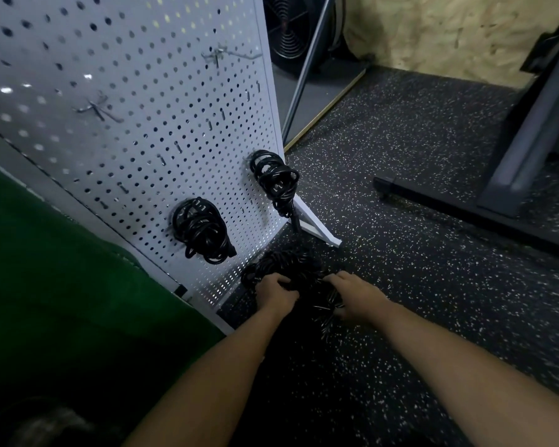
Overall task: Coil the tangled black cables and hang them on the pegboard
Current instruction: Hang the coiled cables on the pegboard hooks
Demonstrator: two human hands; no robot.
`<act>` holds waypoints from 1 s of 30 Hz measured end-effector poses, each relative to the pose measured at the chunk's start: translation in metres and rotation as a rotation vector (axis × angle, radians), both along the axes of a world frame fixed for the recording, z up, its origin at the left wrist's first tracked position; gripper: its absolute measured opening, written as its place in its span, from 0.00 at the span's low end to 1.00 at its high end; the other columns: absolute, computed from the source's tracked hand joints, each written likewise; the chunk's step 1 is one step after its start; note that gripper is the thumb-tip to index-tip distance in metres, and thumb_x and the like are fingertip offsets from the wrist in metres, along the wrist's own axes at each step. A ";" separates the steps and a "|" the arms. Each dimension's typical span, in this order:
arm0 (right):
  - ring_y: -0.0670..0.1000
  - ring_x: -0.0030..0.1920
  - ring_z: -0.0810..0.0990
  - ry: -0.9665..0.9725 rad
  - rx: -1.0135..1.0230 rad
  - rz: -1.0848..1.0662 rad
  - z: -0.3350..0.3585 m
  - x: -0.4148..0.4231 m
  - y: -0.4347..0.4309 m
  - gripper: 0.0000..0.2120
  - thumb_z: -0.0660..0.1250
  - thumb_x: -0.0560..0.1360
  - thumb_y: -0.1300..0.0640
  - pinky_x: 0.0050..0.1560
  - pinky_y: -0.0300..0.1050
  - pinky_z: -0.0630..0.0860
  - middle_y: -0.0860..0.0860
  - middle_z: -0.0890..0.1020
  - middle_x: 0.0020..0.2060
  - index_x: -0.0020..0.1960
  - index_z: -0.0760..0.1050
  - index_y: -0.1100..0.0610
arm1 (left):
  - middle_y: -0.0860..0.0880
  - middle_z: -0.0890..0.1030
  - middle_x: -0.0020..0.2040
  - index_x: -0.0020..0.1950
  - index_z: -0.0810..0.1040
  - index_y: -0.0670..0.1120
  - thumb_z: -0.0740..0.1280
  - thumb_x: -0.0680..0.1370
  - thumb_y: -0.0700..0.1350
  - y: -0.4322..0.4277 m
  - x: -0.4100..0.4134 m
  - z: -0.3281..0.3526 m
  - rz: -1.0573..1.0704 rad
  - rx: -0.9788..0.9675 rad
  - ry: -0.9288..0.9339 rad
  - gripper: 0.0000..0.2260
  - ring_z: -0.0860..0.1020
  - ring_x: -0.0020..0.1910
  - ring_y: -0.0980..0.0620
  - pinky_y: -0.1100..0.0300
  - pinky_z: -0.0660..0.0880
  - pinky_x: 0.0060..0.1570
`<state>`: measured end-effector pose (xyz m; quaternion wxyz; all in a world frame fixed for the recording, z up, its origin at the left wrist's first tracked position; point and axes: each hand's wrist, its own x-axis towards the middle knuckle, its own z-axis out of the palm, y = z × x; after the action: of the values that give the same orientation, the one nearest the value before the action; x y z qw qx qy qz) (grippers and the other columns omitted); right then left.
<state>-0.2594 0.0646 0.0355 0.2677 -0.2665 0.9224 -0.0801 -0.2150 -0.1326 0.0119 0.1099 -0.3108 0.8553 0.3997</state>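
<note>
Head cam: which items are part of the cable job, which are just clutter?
Job: pegboard, two hung coils, empty hooks, cable pile, left hand, right hand.
Clutter: fan, pole, green mat, stand base.

Both your bare forearms reach forward and down, converging. Your left hand (276,293) is curled into a fist, knuckles up. Your right hand (352,293) sits just beside it, fingers bent downward, thumb tucked low, wrist slightly higher.
</note>
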 end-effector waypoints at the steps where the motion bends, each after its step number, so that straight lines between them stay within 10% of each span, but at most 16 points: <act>1: 0.56 0.73 0.69 0.003 -0.016 -0.009 0.004 0.000 0.001 0.37 0.73 0.77 0.53 0.69 0.55 0.73 0.51 0.68 0.72 0.80 0.60 0.51 | 0.46 0.84 0.50 0.58 0.85 0.45 0.78 0.73 0.40 0.001 -0.001 0.006 0.011 -0.001 0.018 0.14 0.82 0.43 0.52 0.60 0.81 0.49; 11: 0.54 0.76 0.67 0.075 -0.383 -0.076 0.053 0.013 0.000 0.56 0.80 0.65 0.38 0.73 0.59 0.69 0.48 0.63 0.78 0.83 0.52 0.43 | 0.45 0.87 0.49 0.54 0.88 0.45 0.78 0.73 0.39 -0.004 -0.002 0.146 -0.370 -0.052 0.134 0.10 0.86 0.44 0.49 0.52 0.86 0.47; 17: 0.50 0.62 0.83 0.122 -0.757 -0.276 0.094 0.027 -0.006 0.40 0.81 0.64 0.44 0.62 0.52 0.79 0.49 0.84 0.61 0.73 0.72 0.50 | 0.52 0.85 0.49 0.55 0.88 0.47 0.77 0.75 0.38 0.004 0.004 0.241 -0.511 -0.083 0.284 0.11 0.85 0.44 0.54 0.62 0.84 0.41; 24: 0.50 0.53 0.84 0.218 -0.886 -0.362 0.146 0.030 -0.008 0.34 0.82 0.63 0.47 0.53 0.53 0.82 0.47 0.85 0.54 0.63 0.69 0.45 | 0.55 0.82 0.53 0.62 0.83 0.52 0.73 0.80 0.51 -0.005 0.014 0.318 -0.579 -0.367 0.488 0.11 0.78 0.44 0.62 0.59 0.79 0.51; 30: 0.49 0.56 0.84 0.277 -0.979 -0.343 0.181 0.024 -0.022 0.34 0.83 0.65 0.52 0.56 0.53 0.82 0.46 0.84 0.56 0.66 0.71 0.45 | 0.57 0.83 0.53 0.63 0.83 0.52 0.68 0.82 0.48 -0.037 0.019 0.357 -0.391 -0.474 0.627 0.10 0.80 0.46 0.61 0.67 0.73 0.38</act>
<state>-0.2358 0.0426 0.2163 -0.0292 -0.2138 0.8342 -0.5075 -0.1956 -0.1695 0.3687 -0.1558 -0.0232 0.9581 0.2390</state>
